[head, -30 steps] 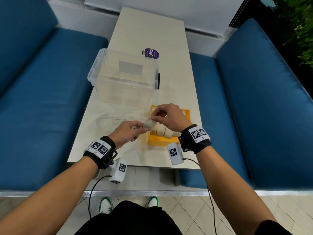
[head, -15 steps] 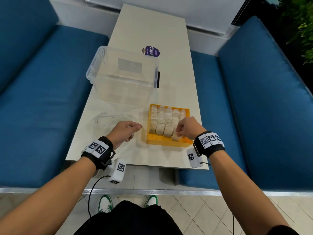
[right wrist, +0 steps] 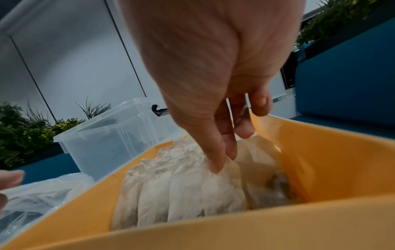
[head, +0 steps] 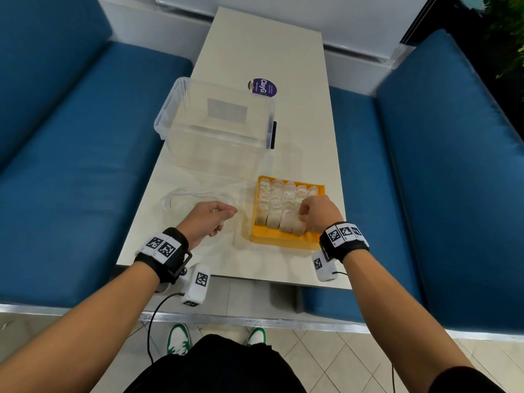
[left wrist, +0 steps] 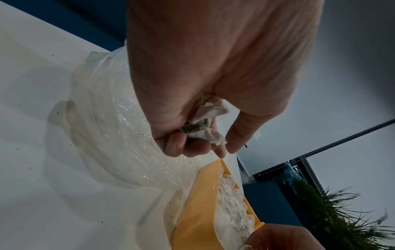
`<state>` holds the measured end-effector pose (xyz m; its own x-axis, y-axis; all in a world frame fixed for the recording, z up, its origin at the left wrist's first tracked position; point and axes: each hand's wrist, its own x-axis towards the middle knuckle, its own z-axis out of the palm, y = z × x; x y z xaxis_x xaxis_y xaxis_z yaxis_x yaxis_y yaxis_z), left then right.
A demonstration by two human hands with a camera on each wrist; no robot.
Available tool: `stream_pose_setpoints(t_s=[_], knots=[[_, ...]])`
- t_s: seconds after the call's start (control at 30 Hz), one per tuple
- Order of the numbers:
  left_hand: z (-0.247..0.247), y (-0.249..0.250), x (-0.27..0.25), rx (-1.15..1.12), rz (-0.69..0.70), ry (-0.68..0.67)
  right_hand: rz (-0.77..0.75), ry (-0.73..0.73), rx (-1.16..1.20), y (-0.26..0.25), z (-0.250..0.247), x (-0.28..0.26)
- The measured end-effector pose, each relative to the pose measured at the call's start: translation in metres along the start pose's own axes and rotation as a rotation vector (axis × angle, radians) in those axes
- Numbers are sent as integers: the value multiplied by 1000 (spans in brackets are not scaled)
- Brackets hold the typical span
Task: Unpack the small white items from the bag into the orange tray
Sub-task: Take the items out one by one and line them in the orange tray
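Left hand's grip [left wrist: 198,135] pinches a crumpled papery sachet [left wrist: 210,130] above filmy bag [left wrist: 102,118].

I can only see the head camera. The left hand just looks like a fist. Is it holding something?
Observer: Yes. The left wrist view shows the left hand pinching one small white packet, with dark stuff showing inside it.
Operator: Is the right hand grabbing one too?
Observer: It doesn't look so. In the right wrist view the right hand has fairly straight fingers, and its fingertips rest on top of the packed rows in the orange tray.
Operator: Where's the bag?
Observer: The left wrist view shows the clear bag crumpled on the table under the left hand, seeming to reach the tray's side.
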<state>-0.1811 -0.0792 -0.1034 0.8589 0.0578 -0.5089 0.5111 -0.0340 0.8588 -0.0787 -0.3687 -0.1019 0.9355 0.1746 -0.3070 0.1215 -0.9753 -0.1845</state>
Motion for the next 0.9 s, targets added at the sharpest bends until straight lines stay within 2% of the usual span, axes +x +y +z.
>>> stream_pose_setpoints(t_s=[0.33,0.5,0.63,0.73,0.8,0.9], knots=[[-2,3,-1,1,-19,-13,13,35,35,2,4,4],[0,9,-3,-88,-64,-35,10,49,90,3,4,7],[-1,8,-3,-129,-11,-92,-93,129,164,-3,-6,4],[0,10,-3,-162,42,-140,-218,174,315,-26,-16,-5],[3,14,-3,-198,68,-162,-296,134,423,-50,-22,-13],[8,20,-5,-237,101,-153,-356,-9,544,-82,-28,-22]])
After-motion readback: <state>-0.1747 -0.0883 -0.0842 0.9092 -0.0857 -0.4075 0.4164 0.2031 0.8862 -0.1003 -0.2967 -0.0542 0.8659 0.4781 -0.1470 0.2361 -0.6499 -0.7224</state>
